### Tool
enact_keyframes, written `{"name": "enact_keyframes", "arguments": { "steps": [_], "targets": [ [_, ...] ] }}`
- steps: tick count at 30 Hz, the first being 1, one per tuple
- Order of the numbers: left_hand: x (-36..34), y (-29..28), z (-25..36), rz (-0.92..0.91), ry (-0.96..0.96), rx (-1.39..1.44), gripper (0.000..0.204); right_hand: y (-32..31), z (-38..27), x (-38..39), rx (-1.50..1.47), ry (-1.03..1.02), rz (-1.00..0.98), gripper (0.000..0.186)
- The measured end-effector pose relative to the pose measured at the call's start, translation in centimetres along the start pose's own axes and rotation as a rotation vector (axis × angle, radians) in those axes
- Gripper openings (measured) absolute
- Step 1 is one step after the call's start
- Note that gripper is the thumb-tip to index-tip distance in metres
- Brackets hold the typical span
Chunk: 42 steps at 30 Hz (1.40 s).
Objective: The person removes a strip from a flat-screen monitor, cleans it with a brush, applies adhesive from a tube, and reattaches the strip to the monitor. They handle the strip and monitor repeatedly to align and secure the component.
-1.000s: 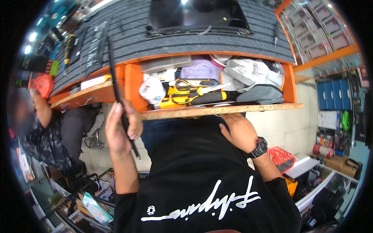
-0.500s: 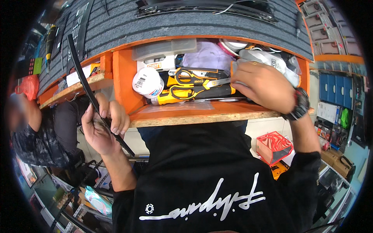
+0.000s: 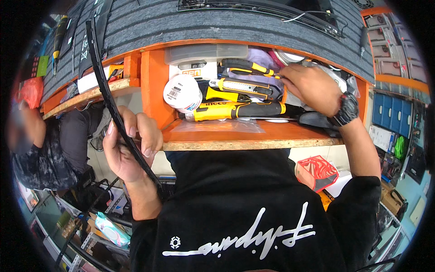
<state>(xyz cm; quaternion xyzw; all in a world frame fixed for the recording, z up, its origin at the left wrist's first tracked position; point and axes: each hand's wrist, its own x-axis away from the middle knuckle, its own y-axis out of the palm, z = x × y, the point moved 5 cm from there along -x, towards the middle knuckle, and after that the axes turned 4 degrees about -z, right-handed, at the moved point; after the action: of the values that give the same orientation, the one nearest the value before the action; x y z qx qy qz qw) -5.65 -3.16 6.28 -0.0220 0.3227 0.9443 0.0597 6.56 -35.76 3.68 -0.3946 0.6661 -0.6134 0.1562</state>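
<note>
My left hand [image 3: 131,140] is closed around a long, thin black strip [image 3: 106,90], held at a slant in front of the bench. My right hand [image 3: 312,84] reaches into the open orange drawer [image 3: 156,81]. Its fingers pinch the blade end of yellow-and-black scissors [image 3: 247,67], which show nearly edge-on with their handles toward the left. Below them lie a utility knife [image 3: 242,87] and a yellow-and-black power tool [image 3: 235,110]. A white round tub [image 3: 182,93] stands at the drawer's left end. Purple cloth [image 3: 260,59] is partly hidden behind the scissors.
Above the drawer, the grey striped bench top [image 3: 149,31] carries a dark panel [image 3: 267,13] and a screwdriver [image 3: 59,45]. A clear plastic lid [image 3: 206,53] lies at the drawer's back. Another person [image 3: 50,149] sits at the left. A red-patterned box [image 3: 317,173] is low at the right.
My right hand has moved the scissors toward the back of the drawer and turned them on edge, uncovering the utility knife. The left hand still holds the strip, now more upright.
</note>
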Motion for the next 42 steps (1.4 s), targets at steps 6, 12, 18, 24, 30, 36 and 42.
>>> {"name": "enact_keyframes", "arguments": {
  "steps": [6, 12, 18, 24, 30, 36, 42],
  "targets": [
    [0.5, 0.0, -0.1, -0.019, 0.066, -0.062, 0.031, -1.5, -5.2, 0.0, 0.194, -0.156, 0.321, 0.018],
    [1.0, -0.4, 0.1, 0.03, 0.094, -0.091, 0.036, 4.4, -11.7, -8.9, 0.149, -0.331, -0.096, 0.014],
    [1.0, -0.2, -0.4, 0.114, 0.11, -0.151, 0.039, 3.9, -13.0, -10.5, 0.177, -0.31, -0.045, 0.012],
    [1.9, 0.2, 0.3, 0.253, 0.087, -0.242, 0.036, -4.2, -9.5, -2.0, 0.221, -0.144, -0.002, 0.021],
    [1.8, 3.3, 0.4, -0.028, 0.12, -0.458, 0.035, -6.6, -7.5, 2.6, -0.939, 0.088, -0.217, 0.025],
    [3.1, 5.3, 0.8, 0.1, -0.028, -0.628, 0.031, -7.5, -12.6, 1.4, -1.226, -0.09, -0.08, 0.035],
    [7.1, 4.3, -0.2, 0.228, 0.086, -0.151, 0.036, -4.1, -17.4, 0.4, -1.586, -0.381, 0.105, 0.05]
  ]
}}
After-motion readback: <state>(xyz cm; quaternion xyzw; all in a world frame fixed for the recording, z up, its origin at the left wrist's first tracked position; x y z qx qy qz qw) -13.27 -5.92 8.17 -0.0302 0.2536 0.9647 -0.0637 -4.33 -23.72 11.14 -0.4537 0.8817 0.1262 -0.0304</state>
